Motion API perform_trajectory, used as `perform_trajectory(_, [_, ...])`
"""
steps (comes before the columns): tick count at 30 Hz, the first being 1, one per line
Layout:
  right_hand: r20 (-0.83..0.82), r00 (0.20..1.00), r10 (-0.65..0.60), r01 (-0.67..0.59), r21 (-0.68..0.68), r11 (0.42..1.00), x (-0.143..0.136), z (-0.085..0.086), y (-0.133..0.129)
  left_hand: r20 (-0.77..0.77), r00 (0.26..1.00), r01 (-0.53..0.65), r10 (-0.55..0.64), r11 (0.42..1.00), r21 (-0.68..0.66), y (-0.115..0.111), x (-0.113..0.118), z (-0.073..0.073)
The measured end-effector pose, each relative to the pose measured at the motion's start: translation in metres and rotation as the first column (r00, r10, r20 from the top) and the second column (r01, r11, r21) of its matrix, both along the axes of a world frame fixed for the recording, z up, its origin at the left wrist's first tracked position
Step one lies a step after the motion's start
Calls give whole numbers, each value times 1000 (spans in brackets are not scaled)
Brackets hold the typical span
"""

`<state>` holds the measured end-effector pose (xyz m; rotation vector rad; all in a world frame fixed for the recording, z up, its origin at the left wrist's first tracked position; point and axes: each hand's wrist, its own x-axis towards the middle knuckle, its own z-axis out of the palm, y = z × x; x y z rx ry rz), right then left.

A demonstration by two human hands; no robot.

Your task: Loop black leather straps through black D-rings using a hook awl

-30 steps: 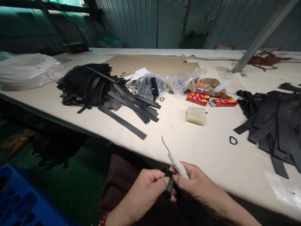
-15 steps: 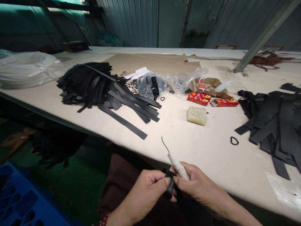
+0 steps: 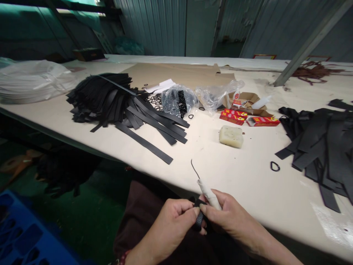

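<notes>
Strap, short, black and bent over on itself [image 3: 199, 220], held between a person's two hands just short of the near edge of the counter [image 3: 215, 171]. Left hand [image 3: 175, 219]: clamped on the strap from its left side, the thumb laid against the grainy outer face. Right hand [image 3: 227, 209]: closed round the pale handle of a hooked tool [image 3: 209, 195], its thumb also pressing the strap's right side near the upper end. Neither hand is nearer, as both touch the strap; its lower part is hidden by fingers and shadow. The visible length of the strap runs roughly away from the person. The tool's long axis slants forward and left, so that its thin, curved tip stands over the near edge, beyond the strap and apart from it. Farther in lie a pale block [image 3: 231, 137] and, toward the right, a black ring [image 3: 275, 166] beside a pile of black strips [image 3: 322, 143].
</notes>
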<state>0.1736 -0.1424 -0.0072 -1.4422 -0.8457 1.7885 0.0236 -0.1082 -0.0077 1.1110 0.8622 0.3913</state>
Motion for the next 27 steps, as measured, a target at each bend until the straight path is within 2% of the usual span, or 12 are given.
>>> perform_trajectory(7, [-24, 1000, 19, -18, 20, 1000, 0, 3, -1, 52, 999, -13, 14, 999, -35, 0, -2, -2])
perform_trajectory(12, [-23, 1000, 15, -14, 46, 999, 0, 5, -2, 120, 989, -67, 90, 981, -182, -2, -1, -6])
perform_trajectory(15, [38, 998, -41, 37, 84, 996, -2, 3, -3, 152, 977, -104, 150, 956, -276, -3, -3, -7])
perform_trajectory(19, [174, 977, -121, 97, 144, 985, -5, 2, -3, 190, 967, -106, 171, 945, -308, -4, -4, -7])
perform_trajectory(23, [277, 953, -123, 74, 182, 981, -9, 4, -4, 217, 960, -120, 177, 960, -252, -3, -4, -5])
perform_trajectory(27, [317, 926, -204, 128, 245, 961, -12, 3, -7, 216, 964, -144, 157, 987, -75, -2, -4, 0])
